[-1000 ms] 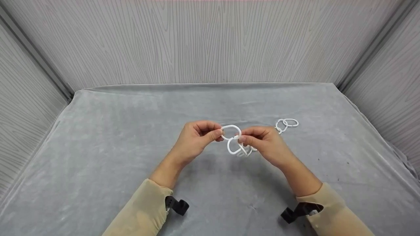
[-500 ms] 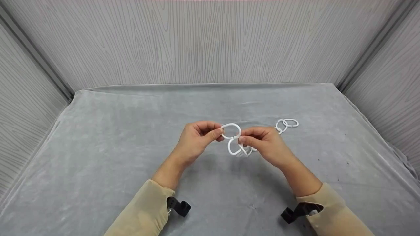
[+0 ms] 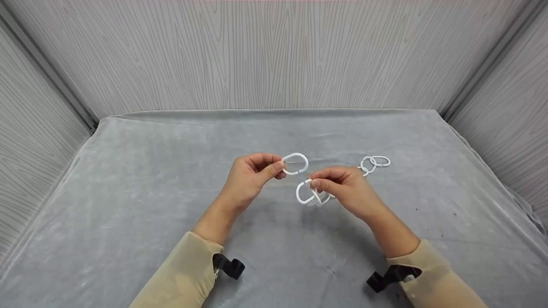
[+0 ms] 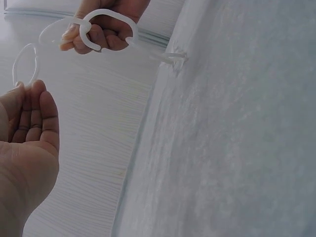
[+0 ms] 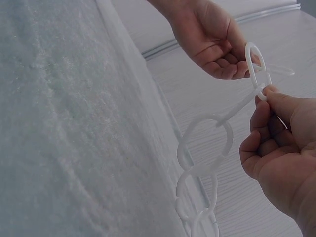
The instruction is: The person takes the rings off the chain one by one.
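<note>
My left hand [image 3: 247, 182] pinches a single white plastic link [image 3: 307, 164] between thumb and fingertips. This oval ring has a small gap at its lower side and stands apart from the chain, up and left of it. Between thumb and forefinger, my right hand [image 3: 351, 188] holds the end link [image 3: 298, 193] of a white link chain, and a gap shows at that link's top. More joined links [image 5: 180, 148] hang below the right hand in the right wrist view. Behind that hand, the chain's far links [image 3: 388, 161] lie on the cloth; the hand hides part of the chain in the head view.
A grey plush cloth [image 3: 150, 205] covers the table, lightly creased. Pale wood-grain panels [image 3: 265, 55] rise at the back and both sides. Black wrist mounts [image 3: 231, 267] sit at both beige sleeves [image 3: 180, 273].
The left link was hooked against the chain's end link; now it is apart, moved up and left with my left hand. My right hand has barely moved.
</note>
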`<state>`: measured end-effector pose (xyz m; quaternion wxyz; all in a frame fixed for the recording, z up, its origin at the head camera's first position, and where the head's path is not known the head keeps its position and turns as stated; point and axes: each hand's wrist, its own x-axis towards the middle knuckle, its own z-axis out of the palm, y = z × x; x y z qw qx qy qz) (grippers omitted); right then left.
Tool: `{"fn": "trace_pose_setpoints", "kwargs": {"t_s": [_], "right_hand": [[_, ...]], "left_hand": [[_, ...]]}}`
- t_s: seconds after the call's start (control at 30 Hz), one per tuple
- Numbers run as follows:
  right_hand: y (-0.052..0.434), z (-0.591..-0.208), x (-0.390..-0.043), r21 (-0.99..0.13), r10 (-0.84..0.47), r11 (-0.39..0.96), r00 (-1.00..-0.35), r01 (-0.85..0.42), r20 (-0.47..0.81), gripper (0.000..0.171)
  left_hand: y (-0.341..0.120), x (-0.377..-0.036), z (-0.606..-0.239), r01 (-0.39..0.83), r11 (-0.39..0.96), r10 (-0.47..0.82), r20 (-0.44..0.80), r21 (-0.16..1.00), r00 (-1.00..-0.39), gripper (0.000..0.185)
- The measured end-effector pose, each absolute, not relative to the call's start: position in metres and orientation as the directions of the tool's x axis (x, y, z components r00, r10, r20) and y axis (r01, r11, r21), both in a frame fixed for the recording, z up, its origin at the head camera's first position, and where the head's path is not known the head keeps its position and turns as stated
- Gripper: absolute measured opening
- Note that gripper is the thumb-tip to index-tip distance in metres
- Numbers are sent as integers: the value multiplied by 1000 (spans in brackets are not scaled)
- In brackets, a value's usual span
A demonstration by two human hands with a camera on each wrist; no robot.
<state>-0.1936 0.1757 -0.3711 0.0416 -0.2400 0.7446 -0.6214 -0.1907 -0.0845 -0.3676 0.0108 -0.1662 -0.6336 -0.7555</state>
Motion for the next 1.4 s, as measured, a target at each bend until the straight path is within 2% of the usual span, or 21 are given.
{"fn": "trace_pose_setpoints", "kwargs": {"t_s": [0.13,0.37,0.53,0.73,1.2,1.4], "right_hand": [[176,-371,-194,-948,-408,103,-882,-302,237,14],[176,-372,-194,-947,-410,102,-880,-306,240,14],[176,-373,-194,-943,-408,113,-880,-313,244,14],[177,-374,-194,-938,-404,134,-882,-321,244,14],[176,-377,-196,-942,-422,118,-875,-313,238,13],[176,-378,-197,-949,-434,96,-871,-299,231,15]], "left_hand": [[-93,-195,-364,240,-185,163,270,953,-949,14],[-119,-207,-357,243,-85,116,252,966,-961,9],[-141,-218,-361,226,6,107,224,974,-969,13],[-165,-227,-375,148,101,130,134,984,-982,17],[-200,-237,-405,6,179,86,-9,984,-996,27],[-207,-237,-410,-43,202,77,-60,978,-995,25]]}}
